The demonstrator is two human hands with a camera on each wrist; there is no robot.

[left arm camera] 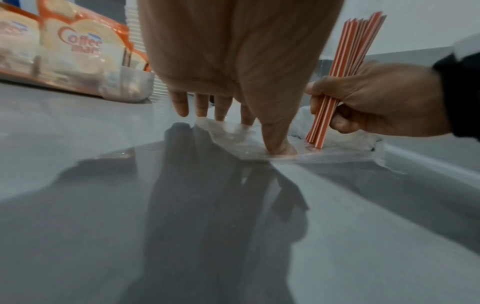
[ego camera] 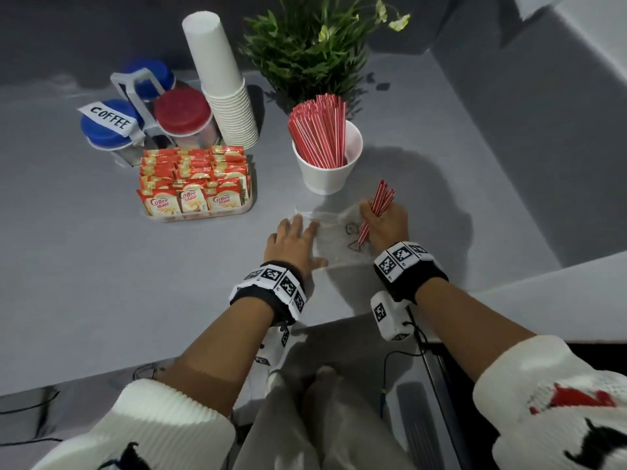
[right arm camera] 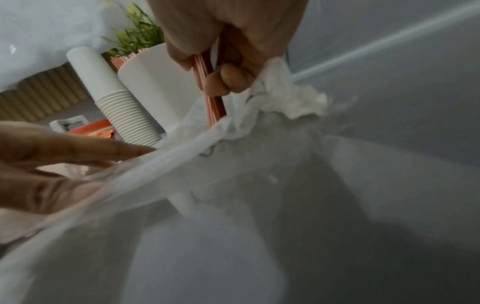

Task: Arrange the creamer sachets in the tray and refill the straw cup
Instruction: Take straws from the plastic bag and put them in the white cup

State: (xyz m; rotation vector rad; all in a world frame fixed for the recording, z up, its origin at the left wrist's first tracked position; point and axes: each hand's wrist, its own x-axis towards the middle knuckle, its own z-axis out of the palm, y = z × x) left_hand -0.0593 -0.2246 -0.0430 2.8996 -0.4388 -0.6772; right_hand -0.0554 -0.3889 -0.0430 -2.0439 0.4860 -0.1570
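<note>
My right hand (ego camera: pixel 380 220) grips a small bunch of red-and-white straws (ego camera: pixel 378 206), held nearly upright with their lower ends on a clear plastic bag (ego camera: pixel 336 242) lying flat on the grey counter. My left hand (ego camera: pixel 293 235) presses flat on the bag's left part, fingers straight (left arm camera: pixel 278 135). The same straw bunch (left arm camera: pixel 337 86) and right hand (left arm camera: pixel 376 100) show in the left wrist view. Just beyond stands the white straw cup (ego camera: pixel 327 164), holding many straws. The clear tray (ego camera: pixel 237 208) to the left is packed with orange creamer sachets (ego camera: pixel 193 179).
Behind the tray stand a stack of white paper cups (ego camera: pixel 227 96) and a rack of jars with blue and red lids (ego camera: pixel 135 110), one tagged COFFEE. A green plant (ego camera: pixel 312 49) sits behind the straw cup. The counter's front edge lies under my wrists.
</note>
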